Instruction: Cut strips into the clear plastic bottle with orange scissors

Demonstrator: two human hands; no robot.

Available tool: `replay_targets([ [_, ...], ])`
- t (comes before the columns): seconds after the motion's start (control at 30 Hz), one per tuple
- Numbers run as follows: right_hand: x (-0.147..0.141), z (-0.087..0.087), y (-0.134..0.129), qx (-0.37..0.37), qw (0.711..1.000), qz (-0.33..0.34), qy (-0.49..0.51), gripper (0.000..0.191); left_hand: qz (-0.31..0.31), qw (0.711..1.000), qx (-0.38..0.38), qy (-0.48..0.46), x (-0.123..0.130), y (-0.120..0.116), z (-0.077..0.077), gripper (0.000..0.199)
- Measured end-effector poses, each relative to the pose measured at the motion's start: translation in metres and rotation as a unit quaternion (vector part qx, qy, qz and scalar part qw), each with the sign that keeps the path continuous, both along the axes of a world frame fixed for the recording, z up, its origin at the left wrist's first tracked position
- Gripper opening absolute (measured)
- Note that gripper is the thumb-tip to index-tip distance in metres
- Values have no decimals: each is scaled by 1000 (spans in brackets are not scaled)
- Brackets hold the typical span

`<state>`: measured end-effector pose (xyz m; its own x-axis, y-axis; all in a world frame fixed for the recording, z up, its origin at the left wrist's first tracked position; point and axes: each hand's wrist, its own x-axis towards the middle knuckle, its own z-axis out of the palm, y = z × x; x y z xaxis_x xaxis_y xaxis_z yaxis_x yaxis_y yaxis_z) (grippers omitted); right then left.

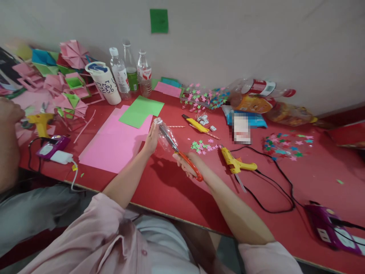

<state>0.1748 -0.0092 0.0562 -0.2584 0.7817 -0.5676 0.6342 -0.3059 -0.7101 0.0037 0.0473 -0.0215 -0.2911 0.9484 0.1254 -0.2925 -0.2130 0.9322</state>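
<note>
My left hand (152,139) is closed on a small clear plastic bottle (163,141), its neck pointing away from me. My right hand (184,163) grips a pair of scissors (194,167) by the orange handles. The long metal blades lie along the bottle, reaching toward its neck; whether they are inside it or only against it I cannot tell. Both hands are raised above the red table (168,192). Just beyond them is a loose pile of green and pink paper stars (202,146), with a yellow utility knife (197,124) further back.
Pink sheets (114,139) and a green sheet (142,111) lie left. A yellow glue gun (235,161) trails its cord on the right, near a purple power strip (327,230). Bottles (145,74) and a tumbler (104,84) stand behind. Another person's arm (8,144) is at far left.
</note>
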Motion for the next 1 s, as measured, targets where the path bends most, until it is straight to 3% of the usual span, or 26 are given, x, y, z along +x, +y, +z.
replay_targets([
  [0.27,3,-1,1,-5,999,8,42,47,27,992,-89,-80,-1,-2,4,16],
  [0.4,6,0,0,-25,997,22,75,48,30,986,-123,-111,3,-4,8,13],
  [0.57,13,5,-1,-6,996,49,81,49,31,984,-88,-150,6,-2,12,15],
  [0.73,19,4,-1,-1,994,73,84,51,70,976,-36,-201,-12,5,18,30],
  [0.83,22,1,0,30,992,68,99,46,36,964,-54,-256,-20,6,18,34],
  [1.0,35,-6,0,93,985,36,138,43,-41,963,-58,-262,-16,2,14,22],
])
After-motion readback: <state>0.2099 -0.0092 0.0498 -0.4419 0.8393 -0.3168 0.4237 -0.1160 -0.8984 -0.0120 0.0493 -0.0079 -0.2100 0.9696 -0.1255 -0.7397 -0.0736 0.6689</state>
